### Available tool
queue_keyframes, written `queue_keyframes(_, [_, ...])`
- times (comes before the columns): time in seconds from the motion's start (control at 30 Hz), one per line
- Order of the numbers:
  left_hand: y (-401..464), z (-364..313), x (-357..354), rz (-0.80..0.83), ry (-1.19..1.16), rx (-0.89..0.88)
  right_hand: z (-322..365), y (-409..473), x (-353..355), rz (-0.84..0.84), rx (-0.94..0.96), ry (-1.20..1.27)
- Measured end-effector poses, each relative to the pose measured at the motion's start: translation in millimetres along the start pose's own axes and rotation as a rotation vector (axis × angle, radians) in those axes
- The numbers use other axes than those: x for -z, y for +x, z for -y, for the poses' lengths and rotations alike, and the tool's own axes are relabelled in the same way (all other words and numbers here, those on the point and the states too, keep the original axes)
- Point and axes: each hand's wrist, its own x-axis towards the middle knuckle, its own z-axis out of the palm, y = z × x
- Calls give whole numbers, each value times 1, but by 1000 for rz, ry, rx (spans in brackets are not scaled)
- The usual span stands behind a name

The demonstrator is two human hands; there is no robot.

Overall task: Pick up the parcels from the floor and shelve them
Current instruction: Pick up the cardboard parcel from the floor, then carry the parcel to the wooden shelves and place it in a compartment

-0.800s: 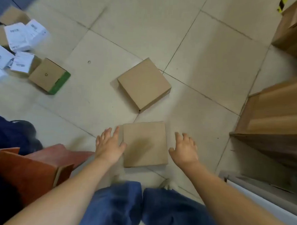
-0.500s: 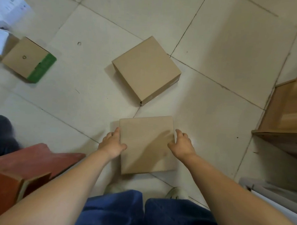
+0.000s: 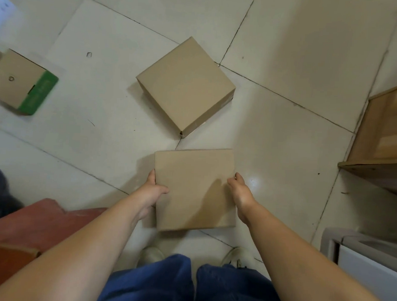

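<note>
Head view: flat square plain-brown cardboard parcel near the feet on pale floor tiles, clamped between both palms. Left hand pressed to the left edge, thumb over the top face; right hand pressed to the right edge, fingers curled under. Probably light, stiff, smooth-sided, so best gripped at opposite edges. Farther off, second square brown cardboard box; far left, green-flapped carton; right, wooden shelf.

1. Left hand: earlier open beside the near box; now clamped on its left edge.
2. Right hand: likewise, now gripping the right edge.
3. White parcels, upper left: gone from frame.
</note>
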Motion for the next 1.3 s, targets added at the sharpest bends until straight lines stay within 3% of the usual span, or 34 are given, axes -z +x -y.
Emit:
queue_keyframes(0.27, [-97,-83,-16,-1,-51,-111,57,-109,43,-91,44,150])
queue_keyframes(0.6, [-304,-208,-31,36,-14,-229,168,-317,121,-204,25,297])
queue_keyframes(1.0, [-554,-331,-38,78,-76,-459,295,-553,194,-146,265,324])
queue_keyframes(1.3, [-626,-368,-23,111,-128,-568,342,-617,224,-144,443,260])
